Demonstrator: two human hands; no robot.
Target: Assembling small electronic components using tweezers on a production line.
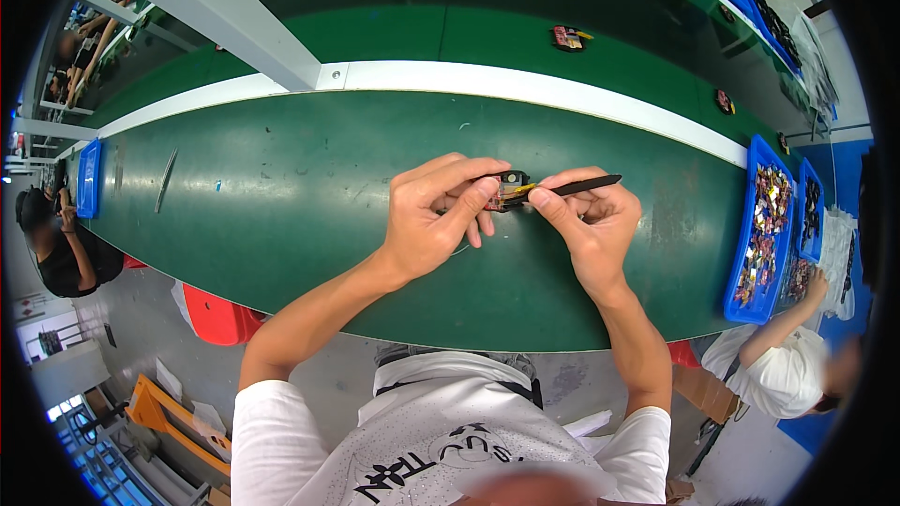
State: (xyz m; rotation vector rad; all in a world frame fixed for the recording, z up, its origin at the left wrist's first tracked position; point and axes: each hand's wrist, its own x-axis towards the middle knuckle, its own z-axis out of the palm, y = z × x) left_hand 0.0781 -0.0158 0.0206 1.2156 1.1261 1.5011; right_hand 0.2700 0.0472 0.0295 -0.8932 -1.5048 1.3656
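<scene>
Over the middle of the green table, my left hand (436, 209) pinches a small black device housing (512, 179) between thumb and fingers. Inside it a reddish circuit board shows in part, along with a yellow piece (518, 192). My right hand (592, 220) is closed around a slim black pen-like tool (591, 185), whose rear end points to the right. Its working tip lies hidden by the fingers beside the housing, so I cannot tell whether it touches the yellow piece.
Beyond the white rail, similar small devices (568, 37) sit on the green conveyor. A blue tray (734, 307) of many small parts stands at the right, near a co-worker's arm (783, 330). A thin metal strip (166, 180) lies left; a grey post (230, 14) rises behind.
</scene>
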